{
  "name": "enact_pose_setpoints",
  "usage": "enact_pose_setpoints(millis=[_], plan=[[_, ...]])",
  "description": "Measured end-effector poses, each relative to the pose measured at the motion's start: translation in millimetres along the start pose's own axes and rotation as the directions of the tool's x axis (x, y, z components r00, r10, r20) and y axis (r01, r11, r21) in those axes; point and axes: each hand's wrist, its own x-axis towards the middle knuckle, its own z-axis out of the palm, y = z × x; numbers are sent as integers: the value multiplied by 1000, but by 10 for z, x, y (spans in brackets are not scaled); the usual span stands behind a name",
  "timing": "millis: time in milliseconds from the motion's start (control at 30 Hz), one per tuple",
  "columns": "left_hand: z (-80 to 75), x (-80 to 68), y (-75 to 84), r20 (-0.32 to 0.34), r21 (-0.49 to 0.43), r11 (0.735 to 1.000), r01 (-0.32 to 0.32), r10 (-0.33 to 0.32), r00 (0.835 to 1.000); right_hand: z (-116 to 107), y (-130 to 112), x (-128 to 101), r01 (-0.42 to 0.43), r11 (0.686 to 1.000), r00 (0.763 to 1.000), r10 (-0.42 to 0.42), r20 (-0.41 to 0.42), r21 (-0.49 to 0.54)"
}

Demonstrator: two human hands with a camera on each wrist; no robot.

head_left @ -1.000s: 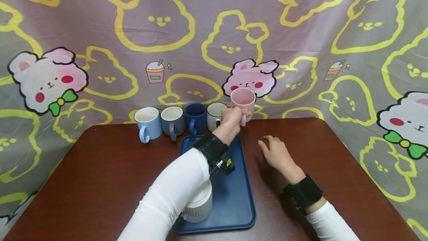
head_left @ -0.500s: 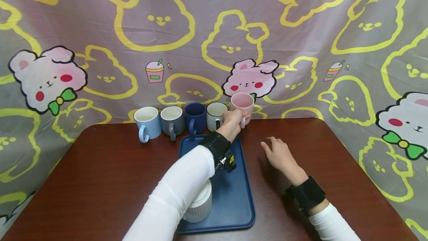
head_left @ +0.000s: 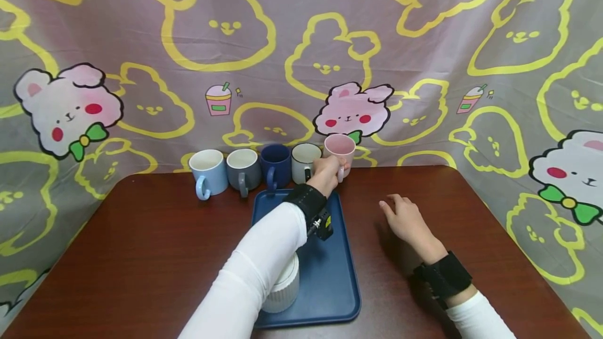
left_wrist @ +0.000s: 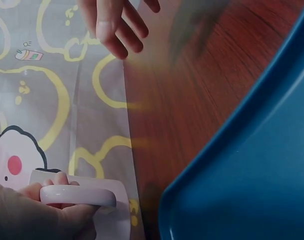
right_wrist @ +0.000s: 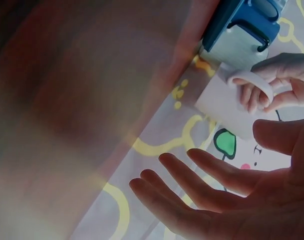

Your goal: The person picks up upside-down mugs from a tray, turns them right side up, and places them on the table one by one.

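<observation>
My left hand [head_left: 326, 174] grips the pink mug [head_left: 339, 145] by its handle [left_wrist: 79, 195] at the table's back edge. The mug is upright, at the right end of a row of mugs. Beside it stands a white mug [head_left: 301, 158] with a dark rim and black handle, partly hidden by my hand. My right hand [head_left: 409, 221] hovers over the table, right of the blue tray [head_left: 325, 281]. It holds nothing, and in the right wrist view its fingers [right_wrist: 206, 187] are spread and relaxed.
Farther left in the row are a navy mug [head_left: 276, 164], a grey mug [head_left: 242, 171] and a light blue mug [head_left: 209, 171]. A white ribbed cup [head_left: 285, 292] on the tray is partly covered by my left sleeve. A patterned curtain [head_left: 264, 82] hangs behind the table.
My left hand has lowered the pink mug and brought it slightly left, beside the white mug. My right hand has drifted right, away from the tray.
</observation>
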Motion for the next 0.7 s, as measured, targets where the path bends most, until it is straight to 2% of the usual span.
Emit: enact_pose_setpoints(millis=[33,100,133,200,233,267,333,367,400,433,467,500,633,667,700], plan=[[16,24,-21,-6,-2,1000,-4,4,1000,-8,14,-4,2,1000,1000,-2,1,-2],[85,483,-255,-7,-31,999,-14,14,1000,-24,38,-10,0,1000,1000,0,4,-2],[126,768,-400,-7,-39,999,-11,11,1000,-31,45,-14,-3,1000,1000,3,6,-1],[212,1450,-758,5,-61,998,-5,5,1000,-38,64,-16,-6,1000,1000,6,5,-1],[256,1803,-950,16,-75,997,2,-1,1000,-42,66,-18,-6,1000,1000,6,3,-3],[308,2228,-1164,22,-76,997,20,-19,1000,-45,71,-18,-8,1000,1000,8,2,-2],[372,2730,-1431,36,-75,996,52,-50,998,-51,74,-19,-9,1000,1000,9,-1,1],[403,2924,-1537,40,-78,995,61,-58,997,-52,77,-19,-8,1000,1000,8,-4,-2],[418,3028,-1598,41,-83,994,67,-63,997,-56,77,-21,-8,1000,1000,8,-6,-2],[420,3069,-1623,49,-86,994,74,-70,996,-59,76,-22,-6,1000,1000,6,-8,-5],[409,2997,-1591,49,-91,993,73,-69,996,-61,80,-22,-9,1000,1000,9,-9,-5],[384,2849,-1519,49,-98,992,76,-71,996,-62,82,-21,-8,1000,1000,8,-11,-8],[215,1846,-1016,42,-86,993,87,-83,996,-62,86,-18,-7,1000,1000,7,-18,-15],[160,1488,-853,33,-78,994,78,-76,997,-64,88,-18,-9,1000,1000,9,-17,-15],[131,1340,-784,29,-77,994,77,-75,997,-65,89,-19,-9,1000,1000,8,-17,-14]])
